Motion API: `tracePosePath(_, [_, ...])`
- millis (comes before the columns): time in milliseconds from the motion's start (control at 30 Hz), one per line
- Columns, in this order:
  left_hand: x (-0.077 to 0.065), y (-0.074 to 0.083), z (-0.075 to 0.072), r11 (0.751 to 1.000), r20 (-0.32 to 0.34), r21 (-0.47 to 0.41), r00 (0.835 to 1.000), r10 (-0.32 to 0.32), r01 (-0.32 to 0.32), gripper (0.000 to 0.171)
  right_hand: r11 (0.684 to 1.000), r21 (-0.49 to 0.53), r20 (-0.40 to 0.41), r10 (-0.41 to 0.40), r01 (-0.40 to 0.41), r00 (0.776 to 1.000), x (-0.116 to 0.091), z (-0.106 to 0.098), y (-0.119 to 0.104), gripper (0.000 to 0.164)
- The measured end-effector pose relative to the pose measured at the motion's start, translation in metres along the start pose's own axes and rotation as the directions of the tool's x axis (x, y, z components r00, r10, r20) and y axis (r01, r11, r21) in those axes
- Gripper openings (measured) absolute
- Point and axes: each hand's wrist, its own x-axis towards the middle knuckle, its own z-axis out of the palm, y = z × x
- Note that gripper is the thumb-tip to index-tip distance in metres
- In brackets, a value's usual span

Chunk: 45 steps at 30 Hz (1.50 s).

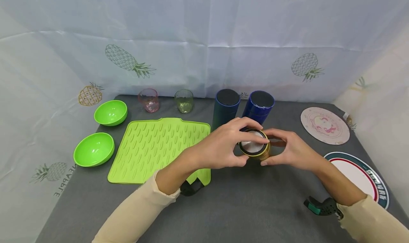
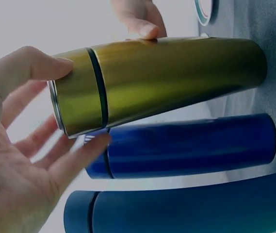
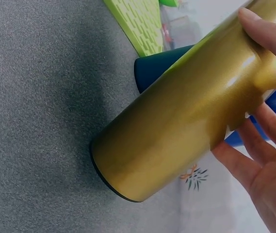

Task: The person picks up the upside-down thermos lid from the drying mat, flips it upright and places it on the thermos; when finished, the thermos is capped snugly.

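Both hands are on a gold thermos bottle [image 1: 262, 155] with a dark ring below its lid. The left hand [image 1: 225, 143] grips the lid, its thumb on one side and an index finger over the silver top. The right hand [image 1: 289, 149] holds the bottle's body [image 3: 176, 121] between thumb and fingers. Its dark-edged base is close to the table; whether it touches cannot be told. Just behind stand a blue thermos [image 1: 260, 104] and a dark teal thermos [image 1: 225, 110], both upright with lids on.
A green drying mat [image 1: 159, 147] lies left of centre. Two green bowls [image 1: 110, 112] are at the far left. A pink glass [image 1: 149, 100] and a yellowish glass [image 1: 184, 101] stand at the back. On the right lie a pink round mat [image 1: 325, 126] and a teal-rimmed plate [image 1: 354, 175].
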Motion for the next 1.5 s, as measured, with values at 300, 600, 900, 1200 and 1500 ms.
tracePosePath(300, [-0.005, 0.013, 0.008, 0.978, -0.129, 0.069, 0.974, -0.188, 0.198, 0.054, 1.000, -0.014, -0.004, -0.003, 0.003, 1.000, 0.001, -0.002, -0.001, 0.067])
tracePosePath(600, [-0.004, 0.019, 0.014, 0.963, -0.188, 0.064, 0.951, -0.246, 0.262, 0.050, 1.000, 0.005, 0.005, -0.020, 0.020, 1.000, 0.002, -0.001, -0.001, 0.067])
tracePosePath(900, [-0.001, 0.019, 0.014, 0.978, -0.188, 0.073, 0.966, -0.177, 0.194, 0.050, 1.000, -0.019, -0.006, -0.011, 0.011, 1.000, 0.000, -0.001, 0.001, 0.068])
tracePosePath(1200, [0.000, 0.016, 0.008, 0.989, -0.143, 0.106, 0.986, -0.089, 0.105, 0.046, 1.000, -0.008, -0.009, -0.007, 0.007, 1.000, 0.001, 0.000, -0.001, 0.069])
tracePosePath(1500, [0.003, 0.012, 0.003, 0.996, -0.056, 0.084, 0.998, 0.012, -0.008, 0.043, 0.999, 0.009, 0.020, -0.045, 0.044, 0.999, 0.000, -0.002, 0.002, 0.066])
